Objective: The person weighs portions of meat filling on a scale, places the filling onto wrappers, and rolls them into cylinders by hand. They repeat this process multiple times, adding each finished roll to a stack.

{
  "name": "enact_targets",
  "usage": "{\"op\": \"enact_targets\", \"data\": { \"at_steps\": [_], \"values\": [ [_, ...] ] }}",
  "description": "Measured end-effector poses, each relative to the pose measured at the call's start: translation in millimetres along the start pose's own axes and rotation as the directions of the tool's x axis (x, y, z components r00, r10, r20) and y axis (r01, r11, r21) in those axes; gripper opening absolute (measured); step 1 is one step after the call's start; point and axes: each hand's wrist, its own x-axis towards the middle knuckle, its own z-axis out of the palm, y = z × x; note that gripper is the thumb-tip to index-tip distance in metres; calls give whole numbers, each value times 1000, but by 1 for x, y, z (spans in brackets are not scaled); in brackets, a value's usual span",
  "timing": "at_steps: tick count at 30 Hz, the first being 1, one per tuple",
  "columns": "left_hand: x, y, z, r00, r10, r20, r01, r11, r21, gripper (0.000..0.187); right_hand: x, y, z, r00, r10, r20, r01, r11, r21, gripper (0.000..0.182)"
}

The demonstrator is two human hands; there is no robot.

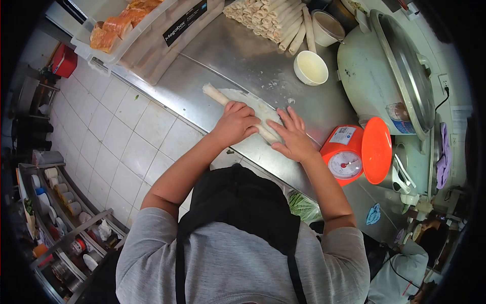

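A long, pale spring roll point(216, 95) lies slantwise on the steel worktop, with a thin sheet of wrapper point(255, 105) spread flat beside it. My left hand point(236, 123) is closed over the middle of the roll, fingers curled around it. At the roll's near right end, my right hand point(294, 136) rests with its fingers spread, touching the wrapper and the roll's edge. Part of the roll is hidden under both hands. Beyond them stands a white bowl point(311, 68) of pale liquid, near a pile of finished rolls point(273, 20).
A clear plastic box point(147, 55) holding orange-brown food stands at the back left. On the right are a red kitchen scale point(345, 157) and a large lidded pot point(364, 76). A tub point(328, 28) sits behind the bowl. Another person's sleeve point(410, 263) shows lower right.
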Motion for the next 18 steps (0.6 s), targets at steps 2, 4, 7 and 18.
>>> {"op": "enact_targets", "data": {
  "at_steps": [2,4,7,18],
  "values": [
    [1,0,0,1000,7,-12,-7,1000,6,24,-8,-3,-5,999,14,50,-10,996,-90,54],
    [0,0,1,1000,7,-18,-7,1000,2,24,-26,-1,-16,991,61,116,-46,991,-129,61],
    [0,-1,1,1000,1,-11,-1,1000,-8,24,-49,-2,-20,977,4,211,15,996,-84,62],
    [-1,-1,0,1000,-1,-16,1,1000,-19,23,-4,8,1,990,51,134,-25,982,-188,76]
  ]
}}
